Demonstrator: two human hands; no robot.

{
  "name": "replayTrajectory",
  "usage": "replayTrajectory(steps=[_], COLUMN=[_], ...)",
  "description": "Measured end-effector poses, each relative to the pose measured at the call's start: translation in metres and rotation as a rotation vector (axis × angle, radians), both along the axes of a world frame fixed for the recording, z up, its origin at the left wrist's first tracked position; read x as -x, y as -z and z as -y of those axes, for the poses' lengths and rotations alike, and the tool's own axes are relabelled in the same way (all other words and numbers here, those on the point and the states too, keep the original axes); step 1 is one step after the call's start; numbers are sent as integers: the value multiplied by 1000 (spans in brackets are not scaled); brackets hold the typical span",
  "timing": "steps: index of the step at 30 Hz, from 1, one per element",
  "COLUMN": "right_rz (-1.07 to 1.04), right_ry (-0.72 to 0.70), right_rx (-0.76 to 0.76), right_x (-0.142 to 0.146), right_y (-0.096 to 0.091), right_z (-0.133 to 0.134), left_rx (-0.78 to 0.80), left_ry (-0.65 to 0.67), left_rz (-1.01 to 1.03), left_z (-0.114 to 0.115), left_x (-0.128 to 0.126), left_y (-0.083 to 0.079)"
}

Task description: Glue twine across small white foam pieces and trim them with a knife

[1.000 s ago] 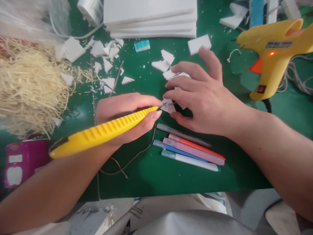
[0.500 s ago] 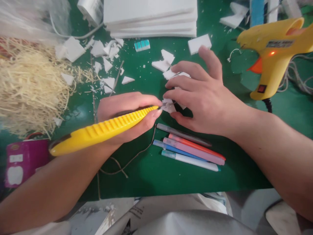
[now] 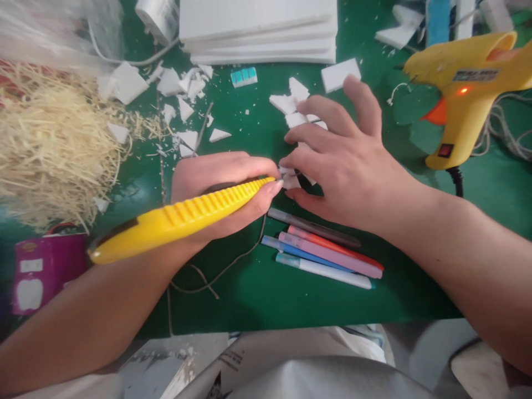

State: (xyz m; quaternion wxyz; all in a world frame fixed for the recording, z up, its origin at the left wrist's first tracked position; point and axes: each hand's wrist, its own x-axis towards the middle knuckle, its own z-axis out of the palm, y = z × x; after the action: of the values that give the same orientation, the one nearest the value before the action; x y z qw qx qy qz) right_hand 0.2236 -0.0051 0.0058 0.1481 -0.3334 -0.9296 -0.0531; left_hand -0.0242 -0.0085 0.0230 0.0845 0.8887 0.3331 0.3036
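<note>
My left hand (image 3: 233, 185) is closed round the yellow utility knife (image 3: 195, 216), its tip pointing right. At that tip lies a small white foam piece (image 3: 292, 180), held between the thumb and forefinger of my right hand (image 3: 336, 155). The other fingers of that hand are spread over more white foam scraps (image 3: 286, 104). Part of the held piece and the knife's blade are hidden by my fingers. Several marker pens (image 3: 324, 271) lie side by side just below my right hand.
A yellow glue gun (image 3: 474, 83) with a lit red light stands at right, its cord trailing. White foam sheets (image 3: 261, 27) are stacked at the back. Straw (image 3: 54, 144) and a purple box (image 3: 47, 271) lie left. Foam crumbs and a thin cord (image 3: 233, 263) lie on the green table.
My left hand and the knife have shifted slightly right, towards my right hand. The foam scraps by my right fingers have moved a little to the right.
</note>
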Motion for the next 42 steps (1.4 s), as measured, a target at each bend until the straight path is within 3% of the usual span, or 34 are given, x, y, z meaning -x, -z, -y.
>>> replayTrajectory(steps=[26, 34, 42], right_rz=[-77, -32, -22], right_ry=[35, 37, 29], right_rx=[171, 138, 123], right_x=[3, 4, 3], right_y=[-4, -6, -4], right_z=[0, 2, 1], left_rx=[23, 78, 38], left_ry=[-49, -34, -81], left_rz=[60, 75, 73], left_z=[14, 11, 17], left_x=[0, 2, -1], left_y=[4, 1, 3])
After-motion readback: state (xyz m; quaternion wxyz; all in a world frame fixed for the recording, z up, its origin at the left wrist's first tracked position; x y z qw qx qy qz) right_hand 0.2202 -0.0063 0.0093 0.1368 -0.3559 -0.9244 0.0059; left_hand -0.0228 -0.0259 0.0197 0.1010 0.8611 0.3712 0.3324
